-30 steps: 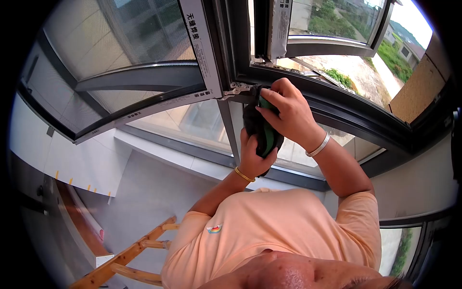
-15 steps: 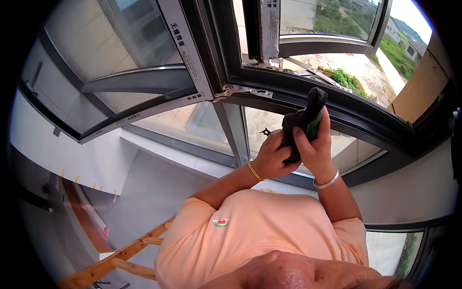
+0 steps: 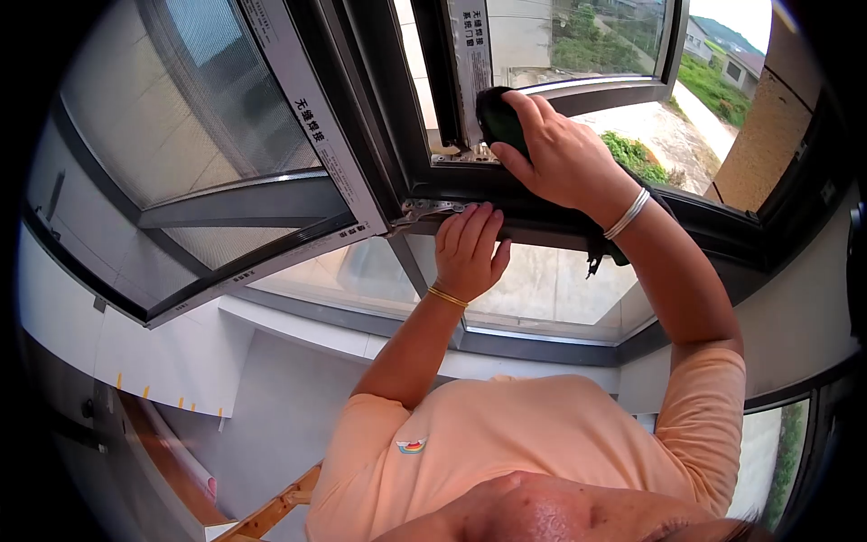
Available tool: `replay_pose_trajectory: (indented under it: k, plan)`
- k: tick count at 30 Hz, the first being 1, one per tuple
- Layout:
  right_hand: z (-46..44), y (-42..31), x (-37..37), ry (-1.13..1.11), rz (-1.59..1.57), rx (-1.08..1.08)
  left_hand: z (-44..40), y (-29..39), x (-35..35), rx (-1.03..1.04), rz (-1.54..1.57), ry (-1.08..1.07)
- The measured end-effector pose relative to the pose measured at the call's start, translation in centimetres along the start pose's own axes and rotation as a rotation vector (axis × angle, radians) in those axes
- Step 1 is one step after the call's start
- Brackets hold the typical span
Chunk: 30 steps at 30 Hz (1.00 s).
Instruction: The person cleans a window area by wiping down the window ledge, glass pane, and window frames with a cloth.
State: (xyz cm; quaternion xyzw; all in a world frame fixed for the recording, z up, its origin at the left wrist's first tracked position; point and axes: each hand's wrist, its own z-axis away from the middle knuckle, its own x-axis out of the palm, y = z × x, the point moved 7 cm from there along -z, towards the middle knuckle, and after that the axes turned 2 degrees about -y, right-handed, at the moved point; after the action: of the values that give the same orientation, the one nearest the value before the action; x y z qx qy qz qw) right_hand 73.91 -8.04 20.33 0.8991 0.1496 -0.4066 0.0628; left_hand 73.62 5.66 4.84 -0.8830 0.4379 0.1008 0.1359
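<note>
My right hand (image 3: pixel 571 155) grips a dark cloth (image 3: pixel 502 125) with a green part, holding it against the lower corner of the outward-opened window sash (image 3: pixel 471 68). A frayed dark end (image 3: pixel 598 257) hangs below the frame, under my right forearm; whether it belongs to the same cloth is not clear. My left hand (image 3: pixel 468 248) lies on the dark window frame (image 3: pixel 533 221) with its fingers stretched out, holding nothing. Just beside its fingertips is a metal hinge arm (image 3: pixel 429 210).
An inward-opened screen sash (image 3: pixel 194 203) takes up the left side. Beneath the frame is a fixed lower pane (image 3: pixel 542 285). A white counter (image 3: pixel 163 361) with yellow marks stands at lower left, and a wooden ladder (image 3: pixel 284 506) is near my body.
Both hands held the cloth together in front of the frame. My left hand has let go and moved onto the frame; my right hand has carried the cloth up and left to the outer sash.
</note>
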Motion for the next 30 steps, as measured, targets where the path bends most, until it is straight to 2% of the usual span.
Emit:
replay_pose_trajectory:
  k: [4,6,7,9,12,17,18,20,21,22,24,28,30]
  plan:
    - [-4.6,-1.1,3.2,-0.059,-0.093,-0.022,0.7,-0.5,1.1,0.048,-0.045,0.132]
    - [-6.3,-4.3,5.1,-0.197,-0.241,-0.24,0.7,-0.5,1.4,0.051,-0.06,0.154]
    - [-6.9,-4.4,5.5,-0.201,-0.242,-0.228,0.8,-0.5,1.3,0.055,-0.08,0.181]
    - [-7.0,-3.9,7.9,-0.477,-0.184,-0.127,0.9,-0.5,1.5,0.053,-0.077,0.187]
    - [-6.5,-3.8,7.1,-0.53,-0.194,-0.222,1.0,-0.5,1.6,0.046,-0.084,0.218]
    - [-6.8,-3.7,5.7,-0.704,0.06,-0.235,0.9,-0.6,1.4,0.081,-0.079,0.223]
    - [-7.0,-3.8,6.0,-0.701,0.064,-0.234,1.0,-0.6,1.5,0.092,-0.08,0.231]
    - [-8.4,-4.4,4.8,-0.297,0.01,-0.285,1.0,-0.5,1.7,0.1,-0.082,0.242]
    - [-8.5,-4.6,6.1,-0.335,0.016,-0.309,1.1,-0.4,1.7,0.099,-0.085,0.248]
    - [-8.0,-5.1,7.3,-0.476,0.044,-0.333,1.1,-0.5,1.7,0.104,-0.089,0.256]
    - [-7.1,-5.3,7.8,-0.552,0.117,-0.314,1.3,-0.6,1.8,0.111,-0.094,0.257]
    - [-5.6,-5.2,5.8,-0.656,0.197,-0.299,1.5,-0.5,2.0,0.074,-0.109,0.263]
    - [-3.9,-3.1,4.5,-0.72,0.334,-0.244,1.6,-0.8,2.2,0.063,-0.101,0.255]
